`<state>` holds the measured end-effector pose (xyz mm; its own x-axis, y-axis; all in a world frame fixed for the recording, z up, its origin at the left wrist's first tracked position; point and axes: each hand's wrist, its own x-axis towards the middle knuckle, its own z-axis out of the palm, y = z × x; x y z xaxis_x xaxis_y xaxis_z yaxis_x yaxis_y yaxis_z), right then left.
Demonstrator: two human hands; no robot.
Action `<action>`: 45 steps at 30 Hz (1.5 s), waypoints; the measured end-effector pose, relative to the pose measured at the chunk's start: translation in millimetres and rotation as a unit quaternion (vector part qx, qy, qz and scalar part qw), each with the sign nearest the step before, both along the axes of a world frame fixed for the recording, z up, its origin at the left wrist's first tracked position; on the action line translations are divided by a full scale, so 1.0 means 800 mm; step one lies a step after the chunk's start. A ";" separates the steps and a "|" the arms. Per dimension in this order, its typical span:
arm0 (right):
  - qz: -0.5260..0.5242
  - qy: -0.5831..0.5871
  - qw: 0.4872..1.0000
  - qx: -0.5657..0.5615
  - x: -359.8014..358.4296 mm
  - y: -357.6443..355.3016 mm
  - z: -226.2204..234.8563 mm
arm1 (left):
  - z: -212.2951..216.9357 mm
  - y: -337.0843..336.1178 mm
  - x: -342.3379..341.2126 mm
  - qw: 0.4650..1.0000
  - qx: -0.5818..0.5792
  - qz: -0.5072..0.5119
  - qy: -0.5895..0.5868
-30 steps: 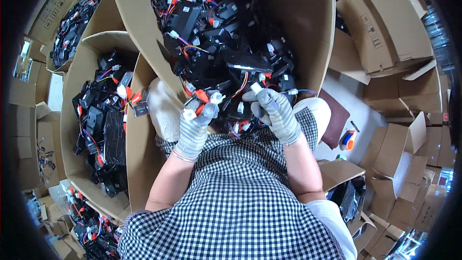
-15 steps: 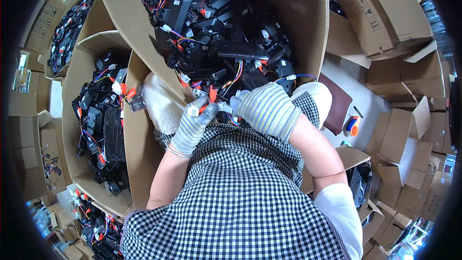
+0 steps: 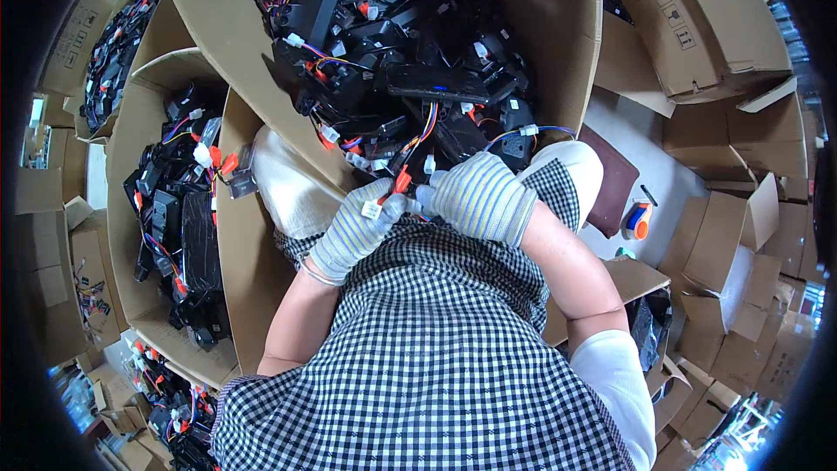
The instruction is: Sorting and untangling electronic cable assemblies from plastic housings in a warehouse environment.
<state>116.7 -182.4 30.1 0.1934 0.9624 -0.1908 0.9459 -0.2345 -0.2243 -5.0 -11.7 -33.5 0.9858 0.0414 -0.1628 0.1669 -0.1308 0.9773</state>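
Observation:
My left hand, in a striped knit glove, is closed on wire connectors. A red connector sticks up at its fingertips, and a white connector lies against its fingers. Close beside it, my right hand, gloved alike, has its fingers pinched together toward the left fingertips; what they grip is hidden. Just beyond both hands, a bundle of coloured wires runs down from a flat black module. That module rests on a heap of black plastic modules in a large cardboard box.
On the left, another cardboard box holds more black modules and wires. A red and white connector pair hangs at its edge. To the right are a maroon board, an orange and blue tape roll and open cartons.
My left hand has shifted right and slightly up, closer to my right hand. The red connector now tilts to the right. The view has shifted slightly.

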 end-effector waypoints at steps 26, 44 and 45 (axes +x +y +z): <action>-0.199 0.108 0.972 0.056 0.147 0.238 -0.199 | 0.029 0.022 -0.084 0.953 -0.296 0.063 -0.022; -0.027 -0.089 0.928 0.360 0.084 0.043 0.070 | -0.018 0.010 -0.054 0.958 -0.202 0.175 -0.105; -0.008 -0.122 0.936 0.331 0.063 0.040 0.050 | -0.006 0.006 -0.040 0.952 -0.193 0.182 -0.155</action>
<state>166.8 -150.4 69.9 0.1696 0.8504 0.4980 0.9853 -0.1354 -0.1042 -37.4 -7.1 -38.4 0.9208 0.3852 0.0612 -0.1720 0.2602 0.9501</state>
